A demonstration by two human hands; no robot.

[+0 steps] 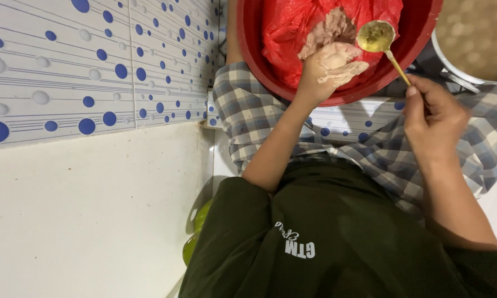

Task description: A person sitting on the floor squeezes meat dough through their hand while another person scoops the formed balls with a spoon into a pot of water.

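Far across the frame, a red basin (248,38) is cut off; left hand (328,69) cups paste, right hand (433,118) pinches a spoon (376,37). Dotted tiles (66,66) cover the left wall.

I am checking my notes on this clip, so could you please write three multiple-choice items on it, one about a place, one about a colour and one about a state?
1. Where does the paste-covered left hand reach?
A. into the red basin
B. onto the white floor
C. into the metal pot

2. What colour is the plastic liner in the basin?
A. blue
B. red
C. green

3. How is the golden spoon held?
A. lying loose in the basin
B. resting on the tiles
C. gripped at its handle end by the right hand

Answers:
1 A, the hand lies over the basin's rim on the pale paste.
2 B, the liner is bright red.
3 C, fingers close round the handle.
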